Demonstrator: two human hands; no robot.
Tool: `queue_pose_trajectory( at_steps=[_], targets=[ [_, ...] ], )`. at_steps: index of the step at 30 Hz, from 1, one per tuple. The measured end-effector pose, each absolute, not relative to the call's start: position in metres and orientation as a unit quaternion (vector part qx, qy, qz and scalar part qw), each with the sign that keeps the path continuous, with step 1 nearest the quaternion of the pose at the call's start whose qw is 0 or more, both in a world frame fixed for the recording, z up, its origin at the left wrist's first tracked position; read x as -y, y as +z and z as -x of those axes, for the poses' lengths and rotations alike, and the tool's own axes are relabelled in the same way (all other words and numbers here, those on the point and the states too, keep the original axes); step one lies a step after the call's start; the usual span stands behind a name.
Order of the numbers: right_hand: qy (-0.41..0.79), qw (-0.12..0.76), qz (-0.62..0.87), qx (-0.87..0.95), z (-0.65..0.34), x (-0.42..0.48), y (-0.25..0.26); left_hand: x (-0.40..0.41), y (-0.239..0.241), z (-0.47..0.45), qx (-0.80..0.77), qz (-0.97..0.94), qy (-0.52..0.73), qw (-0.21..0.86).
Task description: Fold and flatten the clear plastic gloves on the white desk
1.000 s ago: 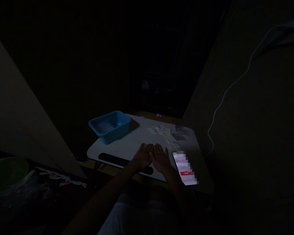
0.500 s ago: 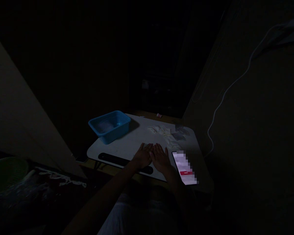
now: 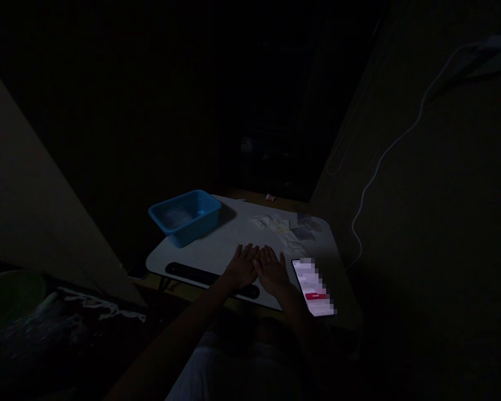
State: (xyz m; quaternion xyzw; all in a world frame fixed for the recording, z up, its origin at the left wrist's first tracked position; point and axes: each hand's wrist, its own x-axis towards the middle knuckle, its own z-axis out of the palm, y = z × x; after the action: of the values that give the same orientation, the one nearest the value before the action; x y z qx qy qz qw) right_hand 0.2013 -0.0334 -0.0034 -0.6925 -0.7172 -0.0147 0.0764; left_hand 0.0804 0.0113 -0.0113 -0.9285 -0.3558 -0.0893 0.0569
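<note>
My left hand (image 3: 242,269) and my right hand (image 3: 272,272) are side by side over the near part of a small white table (image 3: 234,225). Both have their backs up and fingers stretched out, with the thumbs spread to the outside or hidden where the hands meet. Neither holds anything that I can see. Just right of my right hand lies a phone (image 3: 311,284) with a lit screen, partly blurred out. Beyond the hands are several small white packets (image 3: 290,240) and clear plastic bags (image 3: 307,228).
A blue plastic basin (image 3: 192,223) stands on the table's left side. A black slot-like strip (image 3: 192,273) runs along the near edge. A white cable (image 3: 376,167) hangs on the right wall. A green basin (image 3: 12,295) is at lower left. The room is very dark.
The view has shifted very slightly. My hands remain side by side in nearly the same place, and the things on the table have not moved.
</note>
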Motion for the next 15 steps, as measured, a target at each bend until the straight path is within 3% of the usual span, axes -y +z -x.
queue_pose_trajectory(
  at_steps=[15],
  targets=[
    [-0.027,0.083,0.685,0.724,-0.2017,0.0337,-0.0035,-0.0127,-0.0140,-0.0809,0.373,0.922,-0.078,0.062]
  ],
)
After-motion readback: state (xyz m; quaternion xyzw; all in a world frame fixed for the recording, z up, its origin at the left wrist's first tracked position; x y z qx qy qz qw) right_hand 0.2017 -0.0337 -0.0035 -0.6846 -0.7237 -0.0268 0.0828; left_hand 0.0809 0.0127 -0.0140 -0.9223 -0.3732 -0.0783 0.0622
